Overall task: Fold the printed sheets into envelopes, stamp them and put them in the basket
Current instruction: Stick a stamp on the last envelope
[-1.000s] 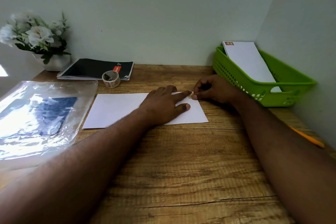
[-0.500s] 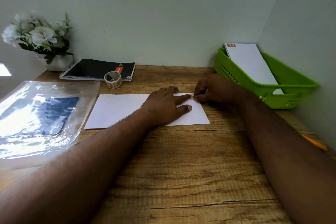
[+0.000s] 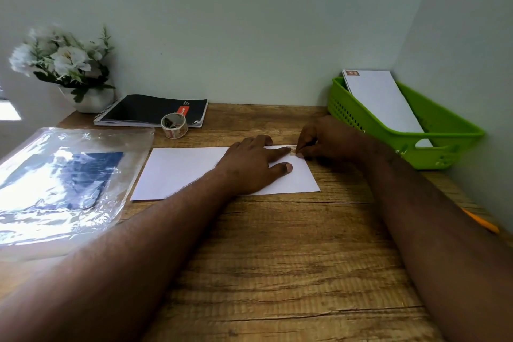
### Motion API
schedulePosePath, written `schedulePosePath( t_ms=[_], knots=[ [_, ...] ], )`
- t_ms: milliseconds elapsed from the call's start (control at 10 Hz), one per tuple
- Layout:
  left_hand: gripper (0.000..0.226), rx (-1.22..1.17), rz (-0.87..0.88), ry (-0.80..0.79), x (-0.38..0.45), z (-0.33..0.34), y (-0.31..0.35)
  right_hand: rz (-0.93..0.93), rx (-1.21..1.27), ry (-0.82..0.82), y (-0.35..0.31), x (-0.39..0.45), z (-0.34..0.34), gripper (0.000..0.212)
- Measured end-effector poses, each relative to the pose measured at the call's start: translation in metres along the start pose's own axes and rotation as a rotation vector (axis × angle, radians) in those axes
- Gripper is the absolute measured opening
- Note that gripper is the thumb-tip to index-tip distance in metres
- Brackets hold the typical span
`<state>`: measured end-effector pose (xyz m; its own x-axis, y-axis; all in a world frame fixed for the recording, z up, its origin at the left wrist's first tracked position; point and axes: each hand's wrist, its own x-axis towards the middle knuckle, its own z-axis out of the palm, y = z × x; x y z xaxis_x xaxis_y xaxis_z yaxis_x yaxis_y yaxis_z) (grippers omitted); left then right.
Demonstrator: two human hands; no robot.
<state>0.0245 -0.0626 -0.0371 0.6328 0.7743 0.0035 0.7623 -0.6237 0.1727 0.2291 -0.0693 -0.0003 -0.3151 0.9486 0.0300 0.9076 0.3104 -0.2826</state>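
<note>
- On the wooden desk (image 3: 277,258) in front of you, a white envelope (image 3: 180,172) lies flat, its long side across your view.
- Your left hand (image 3: 249,166) lies palm down on the envelope's right half, fingers spread and pressing it to the desk.
- Your right hand (image 3: 327,141) is at the envelope's far right corner, its fingertips drawn together on a small brownish stamp (image 3: 294,150); you cannot tell whether they pinch it or press it flat.
- The left forefinger tip touches that same spot.
- A green basket (image 3: 449,147) stands in the far right corner, against the wall, with a stamped envelope (image 3: 380,100) leaning inside it.
- A roll of stamps (image 3: 174,125) sits just beyond the envelope, touching a black notebook (image 3: 144,110).
- A clear plastic sleeve (image 3: 55,183) with printed sheets lies to your left.
- A pot of white flowers (image 3: 66,64) stands in the far left corner.
- An orange pencil (image 3: 481,221) lies by your right forearm.
</note>
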Motion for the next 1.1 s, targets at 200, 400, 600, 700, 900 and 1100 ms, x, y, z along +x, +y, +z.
schedulePosePath(
  t_ms=[200,400,600,700,900,1100],
  knots=[
    [0.057,0.007,0.003,0.001,0.0009,0.0008,-0.0013,0.027,-0.043,0.026,-0.0026,0.0013,0.0042,0.013],
    [0.057,0.011,0.008,0.008,0.0016,0.0008,-0.0016,0.048,0.026,-0.004,-0.0011,0.0012,0.0011,0.011],
    [0.057,0.016,0.004,0.003,0.0021,0.0019,-0.0013,0.049,0.058,0.003,0.0028,0.0006,0.0015,0.012],
    [0.057,0.018,0.004,0.003,0.0023,0.0015,-0.0014,0.04,0.071,0.03,0.0018,-0.0018,0.0037,0.014],
    [0.057,0.02,0.009,0.005,0.0017,0.0011,-0.0007,0.029,0.045,0.012,-0.0018,-0.0019,0.001,0.014],
    [0.057,0.023,0.007,0.003,0.0021,0.001,-0.001,0.063,0.085,-0.003,-0.0009,-0.0004,0.0008,0.01]
  ],
)
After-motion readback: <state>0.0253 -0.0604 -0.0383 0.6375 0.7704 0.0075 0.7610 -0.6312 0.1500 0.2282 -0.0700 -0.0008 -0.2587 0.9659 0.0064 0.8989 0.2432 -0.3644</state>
